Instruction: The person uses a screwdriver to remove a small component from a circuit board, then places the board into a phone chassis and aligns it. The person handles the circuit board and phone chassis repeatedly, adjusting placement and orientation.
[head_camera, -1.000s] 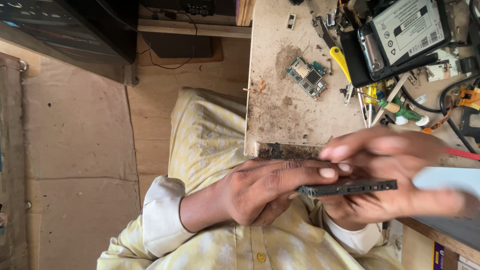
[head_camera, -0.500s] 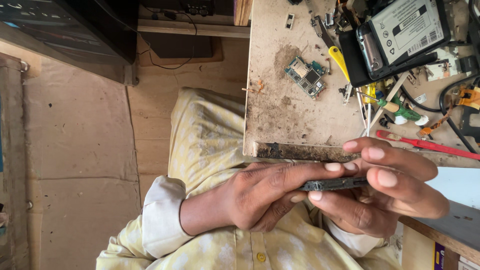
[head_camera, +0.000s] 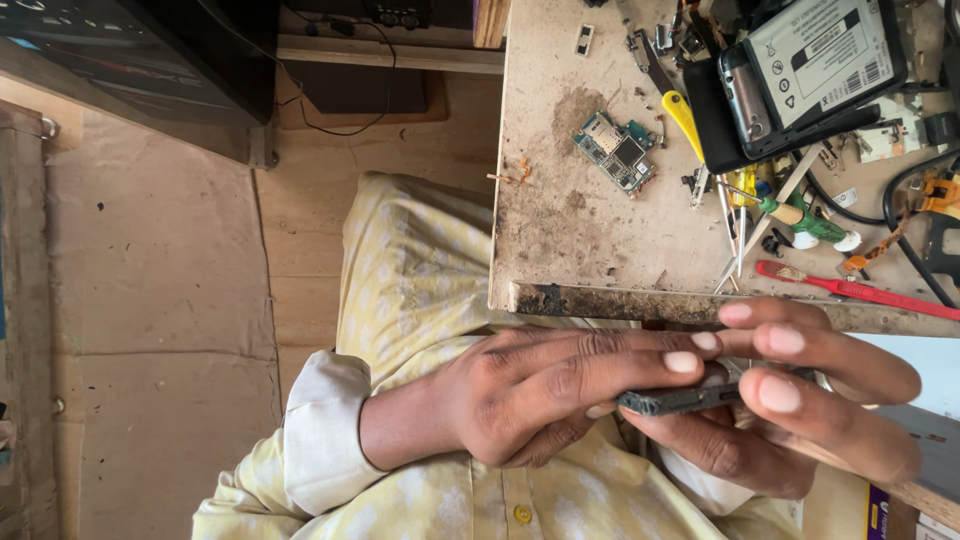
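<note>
Both hands hold a thin dark phone body (head_camera: 676, 400) edge-on, just below the workbench's front edge and above my lap. My left hand (head_camera: 540, 400), in a white cuff and yellow sleeve, reaches in from the left, its fingers lying along the phone's top and its thumb underneath. My right hand (head_camera: 810, 420) cups the phone's right end, with fingertips pressed on the upper edge and side. The right part of the phone is hidden by those fingers.
The worn wooden workbench (head_camera: 560, 240) carries a green circuit board (head_camera: 615, 150), a yellow-handled tool (head_camera: 684, 118), a black phone with a battery (head_camera: 800, 75), tweezers (head_camera: 735, 235), a green screwdriver (head_camera: 805, 218), a red screwdriver (head_camera: 850, 290) and cables. A dark cabinet (head_camera: 150, 60) stands at the top left.
My right hand's fingers have closed further over the phone's right end, so less of it shows. Both hands have shifted slightly with the phone.
</note>
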